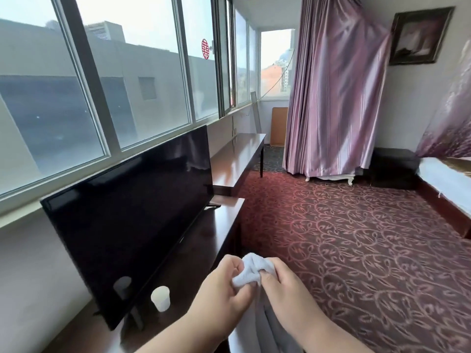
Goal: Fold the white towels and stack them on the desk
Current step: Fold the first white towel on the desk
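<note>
A white towel is bunched between both hands near the bottom middle of the view, and the rest of it hangs down between my forearms out of frame. My left hand grips the bunched end from the left. My right hand pinches it from the right. Both hands hover just off the right edge of the dark wooden desk.
A black flat TV stands on the desk along the window wall, with a white paper cup in front of it. A second dark table stands farther back. Patterned red carpet covers the floor; a bed edge is at right.
</note>
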The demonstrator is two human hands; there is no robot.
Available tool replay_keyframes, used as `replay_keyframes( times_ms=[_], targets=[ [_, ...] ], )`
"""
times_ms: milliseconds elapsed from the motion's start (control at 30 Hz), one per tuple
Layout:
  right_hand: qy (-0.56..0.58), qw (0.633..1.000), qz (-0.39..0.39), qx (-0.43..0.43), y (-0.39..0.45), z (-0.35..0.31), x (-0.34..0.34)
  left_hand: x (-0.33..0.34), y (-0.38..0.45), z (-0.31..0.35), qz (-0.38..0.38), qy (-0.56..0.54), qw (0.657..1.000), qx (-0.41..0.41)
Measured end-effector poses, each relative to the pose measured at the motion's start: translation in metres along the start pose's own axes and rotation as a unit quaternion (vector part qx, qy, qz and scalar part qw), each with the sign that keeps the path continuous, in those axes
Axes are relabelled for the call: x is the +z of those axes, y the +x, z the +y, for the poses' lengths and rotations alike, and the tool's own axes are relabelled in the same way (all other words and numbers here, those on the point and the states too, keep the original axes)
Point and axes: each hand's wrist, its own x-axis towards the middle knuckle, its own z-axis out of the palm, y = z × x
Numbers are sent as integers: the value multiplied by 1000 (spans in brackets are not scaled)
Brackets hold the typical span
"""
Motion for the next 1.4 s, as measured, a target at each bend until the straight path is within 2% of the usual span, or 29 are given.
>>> replay_keyframes(
  times_ms=[300,433,700,900,1033,1133,1267,1400],
  targets=[
    [19,999,28,13,125,47,-62,72,145,-32,-11,24,998,48],
    [3,998,63,13,227,63,-93,106,253,-59,-11,1,998,67],
    [-27,994,109,-11,447,78,-176,154,499,-87,-59,-31,990,123],
    [-14,991,124,-52,602,123,-220,203,643,-118,-33,11,992,118],
    [-8,994,79,-80,720,172,-242,241,738,-158,-10,43,995,93],
    [5,995,12,-95,817,192,-263,258,817,-181,22,59,997,54],
    [16,990,-70,-120,937,177,-275,253,907,-195,103,78,992,3],
    [8,977,-155,-149,1048,160,-254,228,985,-225,184,112,976,-36]
  ],
)
